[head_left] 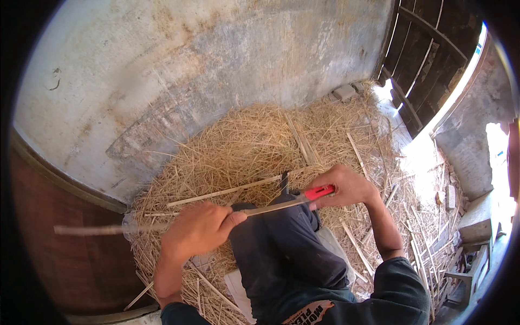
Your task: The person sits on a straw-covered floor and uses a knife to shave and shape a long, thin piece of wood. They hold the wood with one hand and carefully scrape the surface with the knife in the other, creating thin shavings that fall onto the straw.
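Note:
My left hand (197, 230) grips a long thin bamboo strip (92, 229) that runs from the far left across my knee toward the right. My right hand (346, 187) holds a knife with a red handle (319, 192); its dark blade (284, 184) rests against the strip just above my knee. My dark trouser leg (281, 249) lies under the strip. Both hands are closed around what they hold.
A heap of dry straw and shavings (244, 146) covers the ground in front, with split bamboo sticks (222, 193) lying on it. A stained plaster wall (189, 70) stands behind. A dark wooden door (428, 59) and grey bricks (344, 92) are at the upper right.

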`<state>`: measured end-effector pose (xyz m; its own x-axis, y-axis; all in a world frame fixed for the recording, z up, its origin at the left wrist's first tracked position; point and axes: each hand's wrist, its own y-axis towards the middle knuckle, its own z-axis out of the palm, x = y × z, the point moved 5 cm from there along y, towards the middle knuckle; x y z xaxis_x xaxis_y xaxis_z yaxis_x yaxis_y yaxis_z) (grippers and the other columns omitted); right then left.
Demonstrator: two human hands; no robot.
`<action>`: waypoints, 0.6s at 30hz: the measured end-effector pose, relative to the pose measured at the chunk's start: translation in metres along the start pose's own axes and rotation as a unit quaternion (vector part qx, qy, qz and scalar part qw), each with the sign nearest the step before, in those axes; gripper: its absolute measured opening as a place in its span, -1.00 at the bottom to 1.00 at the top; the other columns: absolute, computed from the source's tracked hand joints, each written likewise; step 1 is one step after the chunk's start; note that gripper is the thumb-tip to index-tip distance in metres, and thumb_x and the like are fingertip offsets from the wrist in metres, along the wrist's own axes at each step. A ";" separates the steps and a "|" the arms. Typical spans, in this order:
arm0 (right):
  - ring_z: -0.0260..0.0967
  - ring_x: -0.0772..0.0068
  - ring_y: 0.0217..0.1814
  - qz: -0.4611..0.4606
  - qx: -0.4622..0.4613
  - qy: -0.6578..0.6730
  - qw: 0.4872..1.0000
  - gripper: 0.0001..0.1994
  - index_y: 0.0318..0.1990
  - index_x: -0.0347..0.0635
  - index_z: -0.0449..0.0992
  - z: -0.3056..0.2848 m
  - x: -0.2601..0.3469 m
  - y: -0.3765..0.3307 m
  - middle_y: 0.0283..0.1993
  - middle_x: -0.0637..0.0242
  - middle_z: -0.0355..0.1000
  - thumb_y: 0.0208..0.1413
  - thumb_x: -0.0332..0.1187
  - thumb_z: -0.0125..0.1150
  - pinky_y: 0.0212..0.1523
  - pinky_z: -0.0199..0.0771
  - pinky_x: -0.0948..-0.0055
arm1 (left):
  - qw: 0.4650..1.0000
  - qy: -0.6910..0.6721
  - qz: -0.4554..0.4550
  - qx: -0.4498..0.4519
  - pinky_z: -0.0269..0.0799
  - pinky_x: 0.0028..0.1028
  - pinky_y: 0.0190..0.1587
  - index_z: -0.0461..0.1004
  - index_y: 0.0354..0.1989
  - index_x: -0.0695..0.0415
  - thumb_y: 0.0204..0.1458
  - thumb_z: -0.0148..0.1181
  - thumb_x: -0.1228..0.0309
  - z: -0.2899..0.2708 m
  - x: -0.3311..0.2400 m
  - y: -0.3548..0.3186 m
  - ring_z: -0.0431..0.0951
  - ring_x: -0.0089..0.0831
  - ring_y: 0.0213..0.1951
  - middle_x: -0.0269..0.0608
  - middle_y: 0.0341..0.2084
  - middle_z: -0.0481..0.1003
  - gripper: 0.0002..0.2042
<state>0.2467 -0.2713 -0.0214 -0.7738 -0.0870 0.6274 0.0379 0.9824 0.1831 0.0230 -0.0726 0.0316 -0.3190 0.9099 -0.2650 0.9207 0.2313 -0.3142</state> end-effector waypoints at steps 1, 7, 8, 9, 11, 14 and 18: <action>0.63 0.33 -0.33 0.006 0.053 0.022 0.998 -0.64 -0.04 -0.18 0.68 0.007 -0.005 -0.002 -0.35 0.23 0.62 0.13 -0.14 0.53 -0.34 0.51 0.36 | 1.000 0.017 0.024 0.009 0.47 0.00 -0.32 0.56 -0.48 0.21 0.39 0.02 -0.06 -0.010 -0.001 0.005 0.59 0.15 -0.41 0.13 -0.58 0.53 -0.43; 0.53 0.45 -0.47 0.024 -0.018 0.156 0.987 -0.73 -0.07 -0.23 0.67 0.035 -0.017 -0.019 -0.49 0.28 0.55 0.25 -0.21 0.43 -0.42 0.40 0.42 | 0.993 -0.008 0.051 -0.107 0.52 -0.16 -0.14 0.66 -0.09 0.12 0.23 0.34 0.12 -0.070 -0.013 0.029 0.64 -0.07 -0.23 -0.08 -0.32 0.65 -0.69; 0.55 0.45 -0.45 0.038 -0.027 0.177 0.983 -0.75 -0.07 -0.24 0.65 0.041 -0.015 -0.020 -0.50 0.28 0.54 0.29 -0.23 0.39 -0.39 0.43 0.43 | 0.968 0.045 0.111 -0.219 0.51 -0.17 -0.08 0.65 -0.05 0.12 0.20 0.38 0.15 -0.086 -0.019 0.028 0.63 -0.12 -0.18 -0.10 -0.25 0.65 -0.68; 0.55 0.47 -0.45 0.050 -0.037 0.206 0.977 -0.76 -0.06 -0.24 0.66 0.049 -0.016 -0.022 -0.51 0.30 0.55 0.31 -0.25 0.36 -0.38 0.43 0.44 | 0.925 0.097 0.170 -0.326 0.51 -0.19 -0.02 0.64 -0.02 0.11 0.16 0.42 0.18 -0.099 -0.025 0.024 0.63 -0.17 -0.13 -0.12 -0.19 0.64 -0.67; 0.54 0.52 -0.46 0.078 -0.064 0.256 0.961 -0.79 -0.04 -0.24 0.67 0.066 -0.025 -0.030 -0.52 0.32 0.55 0.35 -0.29 0.31 -0.37 0.43 0.45 | 0.838 0.111 0.237 -0.479 0.48 -0.20 0.04 0.62 0.00 0.13 0.13 0.45 0.23 -0.111 -0.031 0.014 0.61 -0.20 -0.07 -0.12 -0.12 0.63 -0.66; 0.53 0.60 -0.44 0.107 -0.126 0.315 0.935 -0.78 0.03 -0.23 0.68 0.080 -0.035 -0.041 -0.53 0.38 0.56 0.40 -0.30 0.26 -0.35 0.44 0.47 | 0.771 -0.013 0.247 -0.586 0.42 -0.20 0.05 0.58 -0.04 0.19 0.14 0.43 0.30 -0.100 -0.027 -0.005 0.57 -0.19 -0.06 -0.09 -0.11 0.59 -0.69; 0.46 0.65 -0.42 0.165 -0.200 0.426 0.867 -0.63 0.11 -0.32 0.64 0.103 -0.039 -0.038 -0.47 0.43 0.55 0.49 -0.16 0.13 -0.32 0.45 0.52 | 0.760 -0.182 0.208 -0.589 0.40 -0.27 0.08 0.45 0.01 0.24 0.11 0.39 0.39 -0.035 -0.022 -0.007 0.50 -0.25 -0.08 -0.13 -0.13 0.51 -0.65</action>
<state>0.2107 -0.2884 -0.1307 0.0625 -0.0700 0.9956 0.5166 0.8558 0.0277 0.0318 -0.0825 0.0714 0.2106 0.8830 -0.4194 0.4538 0.2917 0.8420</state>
